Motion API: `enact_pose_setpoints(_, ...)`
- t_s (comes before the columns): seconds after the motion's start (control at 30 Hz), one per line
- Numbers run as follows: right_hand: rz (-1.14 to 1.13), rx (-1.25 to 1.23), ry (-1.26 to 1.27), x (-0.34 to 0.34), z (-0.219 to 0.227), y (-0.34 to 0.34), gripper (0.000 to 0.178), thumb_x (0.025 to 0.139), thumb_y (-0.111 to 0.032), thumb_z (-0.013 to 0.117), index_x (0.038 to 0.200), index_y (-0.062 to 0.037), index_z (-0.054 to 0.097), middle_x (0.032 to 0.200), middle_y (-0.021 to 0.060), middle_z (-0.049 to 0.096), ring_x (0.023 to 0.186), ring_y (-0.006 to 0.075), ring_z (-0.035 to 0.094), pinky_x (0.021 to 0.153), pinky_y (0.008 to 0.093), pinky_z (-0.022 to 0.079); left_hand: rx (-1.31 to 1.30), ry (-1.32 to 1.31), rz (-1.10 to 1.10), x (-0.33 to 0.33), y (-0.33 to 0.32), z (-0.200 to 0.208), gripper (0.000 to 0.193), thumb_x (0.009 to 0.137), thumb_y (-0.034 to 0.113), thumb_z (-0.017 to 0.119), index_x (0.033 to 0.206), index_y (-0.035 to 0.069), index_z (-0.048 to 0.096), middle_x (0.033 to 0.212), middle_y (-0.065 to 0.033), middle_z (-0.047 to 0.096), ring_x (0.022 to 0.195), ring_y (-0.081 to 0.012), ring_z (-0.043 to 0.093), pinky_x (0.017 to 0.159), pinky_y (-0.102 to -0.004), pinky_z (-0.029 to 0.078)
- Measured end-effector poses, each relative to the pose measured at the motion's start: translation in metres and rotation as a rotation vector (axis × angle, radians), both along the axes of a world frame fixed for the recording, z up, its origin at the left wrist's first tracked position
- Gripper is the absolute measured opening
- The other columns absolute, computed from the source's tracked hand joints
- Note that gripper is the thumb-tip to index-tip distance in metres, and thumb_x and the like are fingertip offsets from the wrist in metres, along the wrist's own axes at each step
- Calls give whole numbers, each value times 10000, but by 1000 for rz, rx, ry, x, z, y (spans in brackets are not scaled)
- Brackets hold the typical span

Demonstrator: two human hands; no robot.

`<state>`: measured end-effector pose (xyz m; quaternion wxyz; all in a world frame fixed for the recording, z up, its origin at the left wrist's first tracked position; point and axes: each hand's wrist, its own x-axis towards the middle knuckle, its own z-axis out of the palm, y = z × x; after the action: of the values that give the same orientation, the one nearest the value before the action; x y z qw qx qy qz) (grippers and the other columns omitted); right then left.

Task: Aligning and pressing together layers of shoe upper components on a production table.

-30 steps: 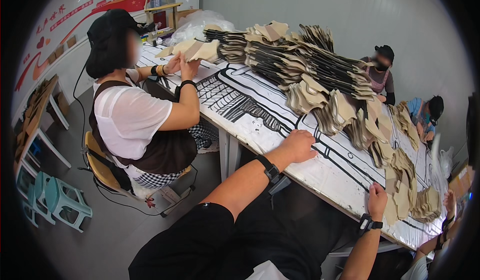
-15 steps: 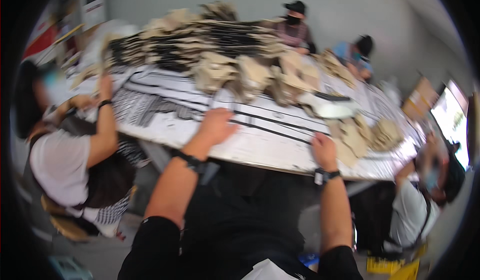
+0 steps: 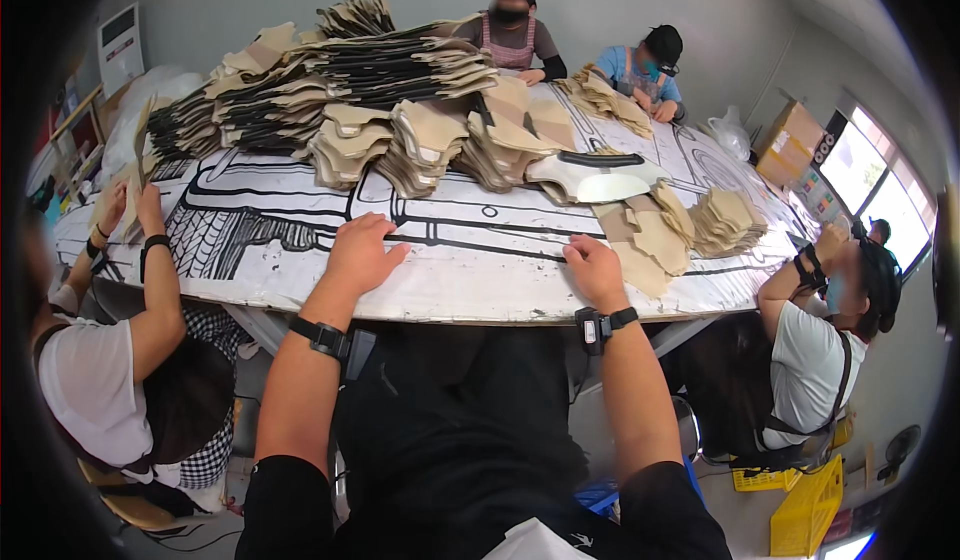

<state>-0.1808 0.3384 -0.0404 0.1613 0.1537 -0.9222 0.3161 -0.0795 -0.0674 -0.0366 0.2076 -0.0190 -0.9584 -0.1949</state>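
Observation:
My left hand rests on the printed white tabletop covering, thumb spread from the fingers, with nothing in it. To its right, my right hand lies on the same surface with its fingers curled in; no object shows in it. Just beyond the right hand are loose beige fabric pieces. Farther back sits a white curved piece with a dark strip. Several stacks of beige cut pieces stand beyond my left hand, apart from it. Both my wrists wear black straps with small devices.
Taller piles of beige and black layered pieces fill the back left. Co-workers sit at the left, the right and the far side. Another beige stack lies at the right. A cardboard box and yellow crates stand farther right.
The view has turned and steadied, so the stacks and both my hands sit farther left in the picture. My hands stay on the tabletop. The right-hand co-worker's arms are raised near the face.

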Motion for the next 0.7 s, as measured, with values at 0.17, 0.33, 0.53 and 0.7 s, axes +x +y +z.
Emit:
enact_pose_setpoints(0.17, -1, 2, 42, -2, -4, 3, 360, 971, -323, 653, 1082, -3, 776, 1254, 186, 737, 1178, 377, 680, 1047, 437, 519, -13, 55, -9, -6, -1, -7, 454, 883, 378, 781, 1165, 23, 753, 1345, -209, 689, 1323, -365, 596, 1137, -468, 442)
enact_pose_setpoints(0.33, 45, -43, 49, -6, -8, -3, 311, 956, -307, 675, 1046, -29, 783, 1227, 171, 748, 1163, 374, 686, 1027, 436, 528, 5, 110, -4, -3, -7, -12, 424, 869, 347, 797, 1138, 22, 759, 1307, -219, 707, 1295, -378, 617, 1122, -473, 462)
enact_pose_setpoints(0.53, 44, -5, 108, -10, -15, -6, 323, 961, -319, 655, 1042, -25, 763, 1151, 180, 752, 1094, 396, 696, 968, 473, 539, -39, 146, -13, -2, -15, -17, 445, 861, 390, 795, 1109, 22, 761, 1251, -194, 726, 1249, -366, 644, 1096, -461, 485)
enact_pose_setpoints(0.7, 31, 15, 146, -13, -15, 1, 333, 954, -303, 627, 1078, -14, 737, 977, 219, 748, 926, 419, 717, 826, 491, 560, -58, 210, -49, -13, -15, -26, 437, 842, 400, 807, 1052, 20, 762, 1109, -187, 737, 1089, -403, 682, 982, -486, 542)
